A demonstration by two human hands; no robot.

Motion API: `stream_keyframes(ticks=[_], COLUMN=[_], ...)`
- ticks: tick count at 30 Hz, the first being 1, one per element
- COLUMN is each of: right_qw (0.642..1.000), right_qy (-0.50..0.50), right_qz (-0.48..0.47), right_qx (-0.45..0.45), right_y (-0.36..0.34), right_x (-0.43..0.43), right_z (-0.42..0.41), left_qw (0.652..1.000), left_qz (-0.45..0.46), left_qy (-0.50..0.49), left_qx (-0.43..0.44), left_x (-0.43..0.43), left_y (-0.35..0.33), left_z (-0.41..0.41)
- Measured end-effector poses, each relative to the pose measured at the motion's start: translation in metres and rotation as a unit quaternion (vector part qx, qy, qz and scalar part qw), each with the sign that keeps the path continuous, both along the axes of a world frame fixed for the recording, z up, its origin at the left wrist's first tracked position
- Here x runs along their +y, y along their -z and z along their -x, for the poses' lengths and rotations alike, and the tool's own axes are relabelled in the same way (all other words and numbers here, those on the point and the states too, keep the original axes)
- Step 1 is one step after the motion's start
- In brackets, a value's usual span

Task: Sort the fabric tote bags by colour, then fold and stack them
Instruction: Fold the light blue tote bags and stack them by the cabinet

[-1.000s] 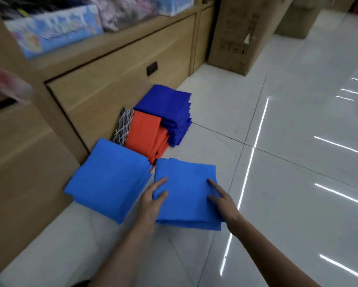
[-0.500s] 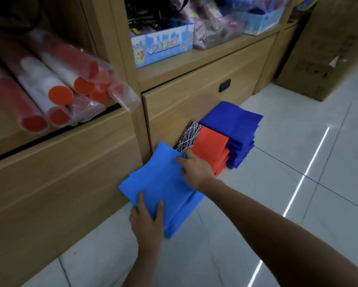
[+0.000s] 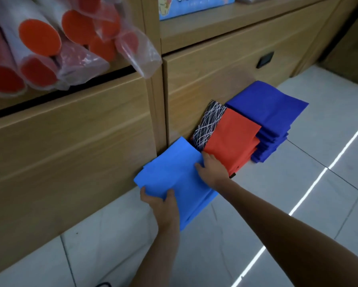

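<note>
A stack of folded light blue tote bags [image 3: 174, 172] lies on the floor against the wooden cabinet. My left hand [image 3: 160, 204] grips its near left corner, thumb on top and fingers tucked beneath the top layers. My right hand [image 3: 212, 168] rests against the stack's right edge, thumb on the fabric. To the right lie a stack of orange bags [image 3: 232, 137], a black bag with white lines [image 3: 209, 123] leaning on the cabinet, and a taller stack of dark blue bags [image 3: 267, 110].
The wooden cabinet [image 3: 70, 152] with drawers runs along the left. Plastic-wrapped rolls with orange ends [image 3: 56, 44] stick out of a shelf above. A printed blue box [image 3: 194, 5] sits on the upper shelf. White tiled floor [image 3: 298, 193] extends right and toward me.
The light blue bundle that lay apart on the floor now sits on the light blue stack by the cabinet. Both hands moved left with it, and the view swung toward the cabinet.
</note>
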State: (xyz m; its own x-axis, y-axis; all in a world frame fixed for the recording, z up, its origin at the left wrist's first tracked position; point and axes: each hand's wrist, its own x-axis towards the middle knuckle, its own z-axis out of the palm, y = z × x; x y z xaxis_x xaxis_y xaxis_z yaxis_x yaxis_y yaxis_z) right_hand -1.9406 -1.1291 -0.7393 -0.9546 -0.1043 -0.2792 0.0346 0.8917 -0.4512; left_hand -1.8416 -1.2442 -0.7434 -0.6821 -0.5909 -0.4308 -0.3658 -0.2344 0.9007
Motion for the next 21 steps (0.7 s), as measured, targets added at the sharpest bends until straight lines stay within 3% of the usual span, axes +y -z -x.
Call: stream_keyframes(ticks=[5, 8, 10, 13, 14, 16, 19, 21], right_qw=[0.997, 0.988, 0.972, 0.942, 0.939, 0.931, 0.847, 0.811], right_qy=[-0.016, -0.040, -0.014, 0.106, 0.163, 0.273, 0.337, 0.308], right_qz=[0.079, 0.117, 0.147, 0.173, 0.179, 0.226, 0.376, 0.444], right_qx=[-0.007, 0.087, 0.184, 0.268, 0.245, 0.092, -0.164, -0.224], right_y=[0.000, -0.010, -0.016, -0.014, -0.010, -0.007, -0.006, -0.004], right_x=[0.007, 0.015, 0.024, 0.036, 0.037, 0.031, 0.019, 0.012], right_z=[-0.004, -0.021, -0.041, -0.086, -0.102, -0.126, -0.135, -0.129], left_qw=[0.997, 0.977, 0.927, 0.831, 0.803, 0.747, 0.676, 0.640], left_qz=[0.049, 0.191, 0.349, 0.508, 0.530, 0.562, 0.583, 0.609], left_qy=[0.051, 0.094, 0.132, 0.221, 0.260, 0.348, 0.451, 0.467], left_qx=[0.024, -0.034, -0.035, 0.057, 0.075, 0.070, -0.004, -0.032], left_x=[-0.005, -0.006, -0.013, -0.022, -0.022, -0.017, -0.011, -0.015], left_y=[0.010, 0.007, 0.004, -0.001, -0.002, -0.003, 0.002, 0.007], left_z=[-0.013, -0.014, -0.016, -0.022, -0.024, -0.029, -0.034, -0.034])
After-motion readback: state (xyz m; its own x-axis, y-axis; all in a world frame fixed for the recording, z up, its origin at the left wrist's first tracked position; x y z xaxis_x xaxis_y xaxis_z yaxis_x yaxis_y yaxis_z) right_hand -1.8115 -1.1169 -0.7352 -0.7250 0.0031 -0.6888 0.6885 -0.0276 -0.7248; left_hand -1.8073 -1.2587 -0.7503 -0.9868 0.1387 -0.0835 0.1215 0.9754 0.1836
